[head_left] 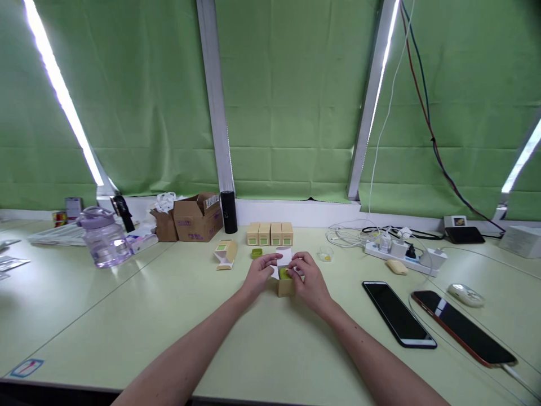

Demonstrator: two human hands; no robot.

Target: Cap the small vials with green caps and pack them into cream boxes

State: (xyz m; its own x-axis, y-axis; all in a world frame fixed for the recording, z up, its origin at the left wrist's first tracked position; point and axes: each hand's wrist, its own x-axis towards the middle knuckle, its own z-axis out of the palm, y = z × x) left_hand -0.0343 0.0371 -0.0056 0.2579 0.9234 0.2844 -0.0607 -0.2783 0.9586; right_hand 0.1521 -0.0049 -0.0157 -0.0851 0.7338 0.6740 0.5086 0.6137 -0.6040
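Observation:
In front of me a small kraft cardboard box (286, 288) stands upright on the table, its white-lined flaps raised. A small green object (284, 274) shows inside its top. My left hand (258, 277) is at the box's left side, fingers and thumb closed around the left flap. My right hand (311, 283) reaches over the right side with bent fingers pinched together at the green object's edge and the right flap; which of them it grips I cannot tell. Just behind lies a small green container (256, 253). To the right sits a small clear dish (325, 254) with something yellow in it.
Several closed kraft boxes (270, 234) stand in a row behind. An opened box (226, 254) lies left. Further left are a carton (198, 217), a black cylinder (229, 212) and a purple jug (104, 237). Right are a power strip (406, 256) and two phones (399, 313).

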